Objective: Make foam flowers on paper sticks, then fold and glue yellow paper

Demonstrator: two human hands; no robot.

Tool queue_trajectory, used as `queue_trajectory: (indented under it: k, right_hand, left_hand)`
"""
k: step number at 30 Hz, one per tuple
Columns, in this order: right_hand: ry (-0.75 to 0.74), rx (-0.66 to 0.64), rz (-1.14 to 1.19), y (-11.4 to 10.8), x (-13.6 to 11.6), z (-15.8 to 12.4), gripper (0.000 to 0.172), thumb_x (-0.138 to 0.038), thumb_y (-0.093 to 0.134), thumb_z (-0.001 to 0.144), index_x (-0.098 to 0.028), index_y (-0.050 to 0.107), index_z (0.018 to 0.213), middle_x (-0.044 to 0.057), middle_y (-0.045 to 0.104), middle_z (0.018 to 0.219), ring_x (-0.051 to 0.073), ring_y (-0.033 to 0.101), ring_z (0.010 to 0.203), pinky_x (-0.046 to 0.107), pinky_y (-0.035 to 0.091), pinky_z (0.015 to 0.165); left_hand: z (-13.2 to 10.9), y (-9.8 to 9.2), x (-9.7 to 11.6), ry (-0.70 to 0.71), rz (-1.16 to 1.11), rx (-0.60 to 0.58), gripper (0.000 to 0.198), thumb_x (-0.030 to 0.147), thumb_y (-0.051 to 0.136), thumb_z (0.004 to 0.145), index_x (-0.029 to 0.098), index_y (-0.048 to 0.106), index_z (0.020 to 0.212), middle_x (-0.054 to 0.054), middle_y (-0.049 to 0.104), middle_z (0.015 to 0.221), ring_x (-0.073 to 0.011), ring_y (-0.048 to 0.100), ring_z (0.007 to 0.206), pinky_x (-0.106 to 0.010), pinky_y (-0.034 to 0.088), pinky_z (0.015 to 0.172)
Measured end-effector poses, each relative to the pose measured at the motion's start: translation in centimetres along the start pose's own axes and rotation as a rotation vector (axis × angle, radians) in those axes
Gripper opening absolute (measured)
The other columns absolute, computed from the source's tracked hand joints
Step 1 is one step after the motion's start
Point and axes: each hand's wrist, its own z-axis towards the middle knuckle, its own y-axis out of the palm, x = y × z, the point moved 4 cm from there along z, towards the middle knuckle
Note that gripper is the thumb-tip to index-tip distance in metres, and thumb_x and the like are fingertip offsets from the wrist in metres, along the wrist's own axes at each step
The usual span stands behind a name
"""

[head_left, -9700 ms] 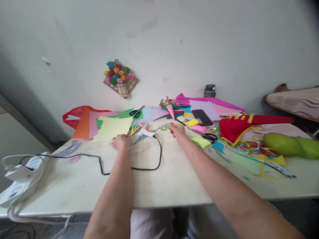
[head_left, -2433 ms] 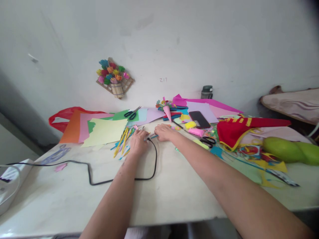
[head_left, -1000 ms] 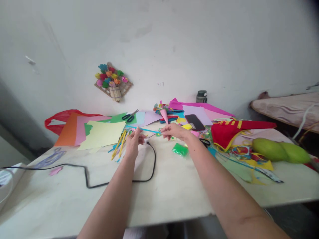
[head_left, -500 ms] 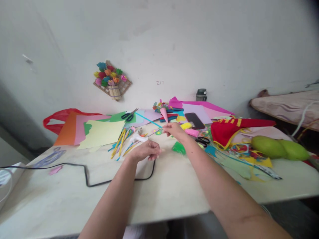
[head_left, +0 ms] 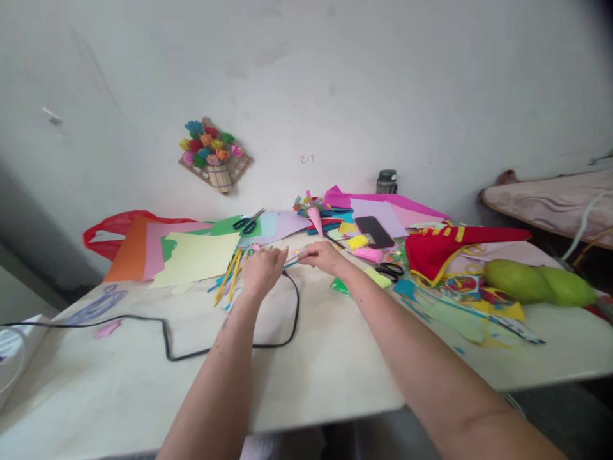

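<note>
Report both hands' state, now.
Left hand: fingers curled; whether it holds anything cannot be told.
Right hand: closed, pinching a thin blue strip.

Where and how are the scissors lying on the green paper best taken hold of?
Probably by the dark handle loops, with a grip coming from the near side: the scissors lie with the loops toward the camera, and the blades point away to the right. The left hand is the nearer one.

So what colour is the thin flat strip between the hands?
The strip is blue, best in the head view.
</note>
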Motion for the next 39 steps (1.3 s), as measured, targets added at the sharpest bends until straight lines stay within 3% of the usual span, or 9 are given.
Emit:
queue_trajectory:
  k: [2, 4, 10, 19, 27, 30, 33, 36, 39]
  right_hand:
    - [-0.045, -0.012, 0.032, 0.2, -0.2, 0.0, 0.008, -0.019, 0.065, 0.062, -0.015, 0.069, 0.067, 0.001, 0.060, 0.060, 0.009, 0.050, 0.055, 0.021, 0.037, 0.051]
    - [-0.036, -0.017, 0.073, 0.2, 0.0, 0.0, 0.012, -0.018, 0.066, 0.061, -0.015, 0.070, 0.071, 0.001, 0.061, 0.062, 0.010, 0.051, 0.056, 0.022, 0.038, 0.052]
    - [0.149, -0.025, 0.390, -0.3, 1.1, -0.2, 0.037, -0.015, 0.061, 0.064, -0.013, 0.061, 0.101, 0.004, 0.065, 0.078, 0.008, 0.052, 0.056, 0.024, 0.043, 0.056]
    - [0.195, -0.003, 0.538, 0.6, 0.8, -0.5, 0.025, -0.025, 0.065, 0.064, -0.012, 0.064, 0.086, 0.002, 0.064, 0.069, 0.006, 0.049, 0.050, 0.023, 0.043, 0.054]
    - [0.172, -0.017, 0.729, 0.6, 0.7, -0.6, 0.028, -0.031, 0.068, 0.062, -0.013, 0.066, 0.083, 0.002, 0.063, 0.070, 0.008, 0.052, 0.056, 0.024, 0.043, 0.059]
    - [0.174, 0.043, 0.690, 0.5, 0.6, -0.5, 0.022, -0.032, 0.069, 0.061, -0.013, 0.064, 0.071, -0.001, 0.060, 0.061, 0.006, 0.048, 0.049, 0.023, 0.040, 0.053]
    - [0.185, 0.052, 0.616, 0.7, 0.6, -0.5, 0.022, -0.032, 0.068, 0.061, -0.012, 0.063, 0.068, 0.000, 0.060, 0.059, 0.006, 0.046, 0.047, 0.021, 0.038, 0.049]
    - [0.184, 0.059, 0.516, 0.8, 0.6, -0.5, 0.022, -0.032, 0.066, 0.062, -0.011, 0.063, 0.066, 0.001, 0.062, 0.060, 0.005, 0.043, 0.045, 0.020, 0.035, 0.046]
    - [0.193, 0.097, 0.436, 0.6, 0.6, -0.5, 0.023, -0.034, 0.065, 0.062, -0.012, 0.064, 0.066, 0.000, 0.061, 0.059, 0.005, 0.040, 0.044, 0.019, 0.033, 0.043]
  left_hand:
    - [-0.2, 1.3, -0.5, -0.086, -0.015, -0.278, 0.043, 0.050, 0.040, 0.077, 0.018, 0.061, 0.058, -0.002, 0.056, 0.049, -0.0151, 0.053, 0.054, -0.024, 0.034, 0.050]
    - [-0.3, 2.1, -0.9, -0.123, -0.130, -0.399, 0.044, 0.051, 0.039, 0.077, 0.017, 0.058, 0.055, 0.000, 0.052, 0.044, -0.0121, 0.048, 0.045, -0.023, 0.032, 0.045]
    - [-0.7, 2.5, -0.9, -0.156, -0.431, -0.420, 0.031, 0.043, 0.043, 0.077, 0.016, 0.050, 0.063, 0.003, 0.049, 0.044, -0.0078, 0.041, 0.037, -0.020, 0.033, 0.039]
    - [-1.6, 3.3, -0.4, -0.191, -0.899, -0.595, 0.028, 0.043, 0.047, 0.077, 0.015, 0.049, 0.071, 0.002, 0.050, 0.045, -0.0035, 0.034, 0.032, -0.015, 0.019, 0.032]
    - [-2.2, 4.4, -0.2, -0.389, -1.312, -0.866, 0.025, 0.041, 0.054, 0.074, 0.018, 0.045, 0.072, 0.008, 0.036, 0.040, -0.0009, 0.017, 0.026, -0.013, 0.007, 0.028]
    - [-2.2, 4.6, 0.0, -0.377, -1.309, -0.842, 0.029, 0.046, 0.053, 0.074, 0.017, 0.050, 0.081, 0.006, 0.042, 0.043, -0.0021, 0.025, 0.027, -0.013, 0.011, 0.027]
    - [-1.7, 4.6, -0.1, -0.315, -1.256, -0.659, 0.033, 0.045, 0.058, 0.071, 0.015, 0.054, 0.086, 0.001, 0.055, 0.053, -0.0053, 0.043, 0.035, -0.015, 0.027, 0.031]
    - [-1.4, 4.5, -0.2, -0.295, -1.187, -0.539, 0.030, 0.040, 0.064, 0.067, 0.014, 0.054, 0.078, -0.002, 0.060, 0.057, -0.0077, 0.051, 0.042, -0.017, 0.037, 0.039]
    - [-1.3, 4.6, -0.4, -0.273, -1.144, -0.524, 0.029, 0.040, 0.064, 0.067, 0.014, 0.052, 0.071, -0.002, 0.061, 0.056, -0.0082, 0.052, 0.040, -0.018, 0.038, 0.040]
